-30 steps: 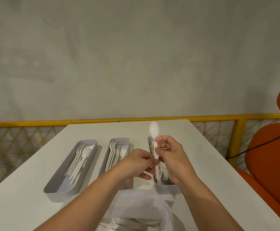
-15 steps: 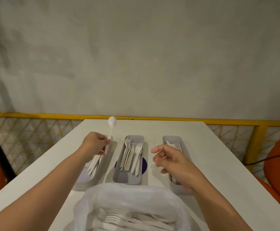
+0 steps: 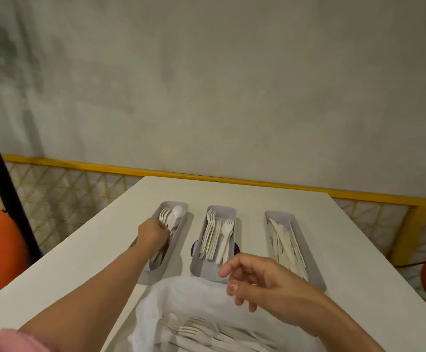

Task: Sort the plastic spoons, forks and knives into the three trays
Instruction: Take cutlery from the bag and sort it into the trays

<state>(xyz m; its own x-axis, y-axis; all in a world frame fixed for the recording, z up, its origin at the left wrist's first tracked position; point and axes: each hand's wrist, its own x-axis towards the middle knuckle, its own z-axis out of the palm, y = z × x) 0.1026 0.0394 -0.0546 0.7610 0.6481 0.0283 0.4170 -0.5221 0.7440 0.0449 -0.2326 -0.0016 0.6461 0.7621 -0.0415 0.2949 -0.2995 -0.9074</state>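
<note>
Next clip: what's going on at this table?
A person is sorting white plastic cutlery out of a plastic bag into three grey trays. The left hand reaches into the left tray, fingers among the spoons; whether it grips one is unclear. The right hand hovers empty over the bag. The middle tray has forks, the right tray knives.

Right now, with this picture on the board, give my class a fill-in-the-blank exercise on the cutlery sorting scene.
1. The left hand reaches into the tray on the far ____.
2. The middle tray holds only plastic ____.
3. The right hand hovers above the white plastic bag and holds ____.
Missing words: left; forks; nothing.
</note>
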